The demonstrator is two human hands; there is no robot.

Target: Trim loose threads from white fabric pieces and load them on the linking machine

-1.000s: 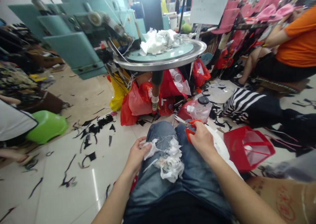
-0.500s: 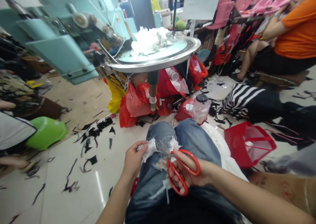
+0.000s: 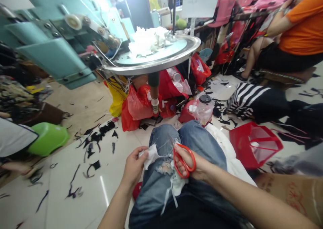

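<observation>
Between its thumb and fingers, my left hand (image 3: 136,162) pinches a small white fabric piece (image 3: 151,155) over my left knee. My right hand (image 3: 188,161) grips red-handled scissors (image 3: 192,155), their blades pointing up and away from me. Thin loose threads (image 3: 164,147) run from the white fabric toward the scissors. A second bundle of white scraps (image 3: 176,185) with dangling strips lies on my lap below the right hand. Ripped blue jeans (image 3: 202,138) cover my legs beneath both hands.
Ahead stands a teal sewing machine (image 3: 55,59) with a round table (image 3: 194,48) bearing a white fabric pile (image 3: 148,40). Red bags (image 3: 137,104) sit below it. Black scraps (image 3: 101,133) litter the floor. A person in an orange shirt (image 3: 302,27) sits at right.
My right hand has moved slightly up with the scissors, away from the white piece that was beside it. That white bundle now lies lower on my lap. The left hand keeps its fabric.
</observation>
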